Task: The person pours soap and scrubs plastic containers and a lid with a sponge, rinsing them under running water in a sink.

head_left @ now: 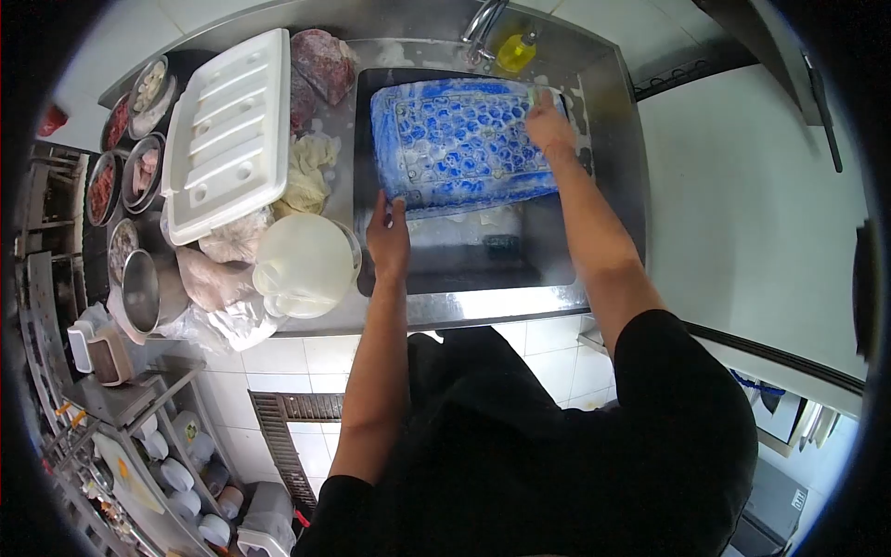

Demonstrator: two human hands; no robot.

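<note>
A blue plastic crate point(473, 139) with a honeycomb-patterned face lies tilted across the sink, streaked with white suds. My left hand point(388, 237) grips its near left edge, thumb and fingers at the rim. On the crate's far right part is my right hand point(549, 128), its fingers closed on a small pale-green and white piece that looks like a sponge point(539, 96). The hand covers most of that piece. Below the crate, part of the dark sink basin point(464, 274) shows, with cloudy water or suds in it.
A faucet point(481, 28) and a bottle of yellow liquid point(516, 52) stand behind the basin. Left are a white lid point(232, 130), a large translucent jug point(304, 265), raw meat point(322, 65), a yellowish cloth point(308, 172) and several metal bowls. A white surface point(742, 213) lies right.
</note>
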